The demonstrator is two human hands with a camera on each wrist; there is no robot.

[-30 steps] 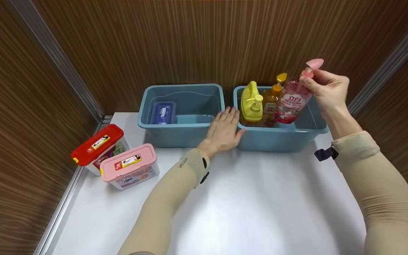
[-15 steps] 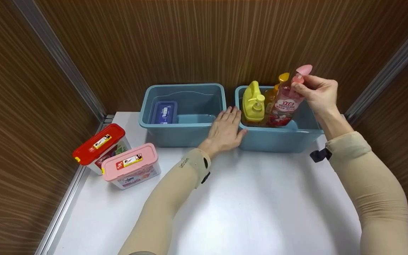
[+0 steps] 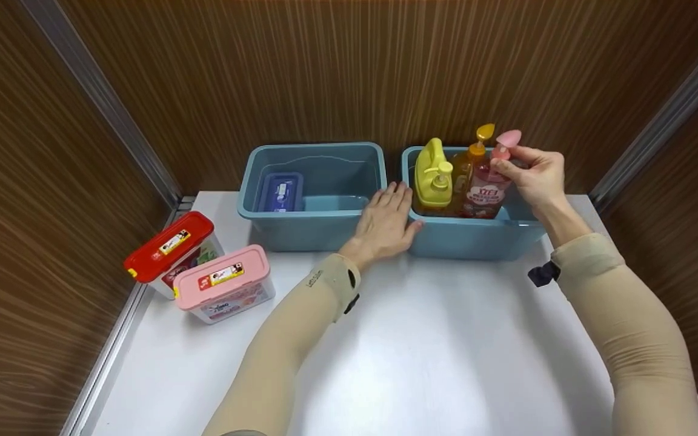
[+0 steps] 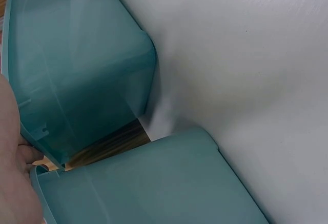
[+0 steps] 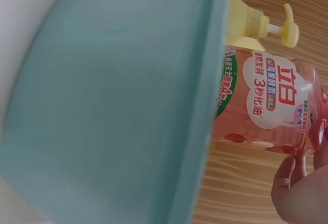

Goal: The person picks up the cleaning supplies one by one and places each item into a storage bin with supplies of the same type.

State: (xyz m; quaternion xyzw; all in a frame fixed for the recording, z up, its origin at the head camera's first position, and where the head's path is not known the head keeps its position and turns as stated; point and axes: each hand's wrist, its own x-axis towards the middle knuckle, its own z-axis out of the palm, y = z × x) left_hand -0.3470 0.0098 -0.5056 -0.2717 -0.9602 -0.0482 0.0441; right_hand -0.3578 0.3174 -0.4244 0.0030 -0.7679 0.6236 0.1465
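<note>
A brown wood-grain wall [image 3: 325, 66] backs a white table [image 3: 415, 351]. Against that wall, side by side with a narrow gap between them, stand two blue-green tubs: the left tub [image 3: 312, 235] and the right tub [image 3: 476, 240]. A pale sleeve [image 3: 276, 345] covers the left arm and another pale sleeve [image 3: 640, 327] the right. On the table's left side, a box with a red lid [image 3: 170, 245] sits just behind a box with a pink lid [image 3: 225, 284], both at an angle. A purple box [image 3: 281, 192] is inside the left tub, at its left end. The right tub holds a yellow jug [image 3: 431, 181] at its left end, an amber bottle [image 3: 461, 172] beside it, and the pink bottle [image 3: 486, 192] in front and to the right of the amber one. The pink bottle's lower part is behind the tub's front wall, so whether it touches the bottom cannot be told. The right hand [image 3: 534, 175] pinches its neck between thumb and fingers, just under the pink pump top [image 3: 509, 138]. The left hand [image 3: 384, 224] lies over the gap between the tubs, fingers straight and close together, thumb held out, gripping nothing.
</note>
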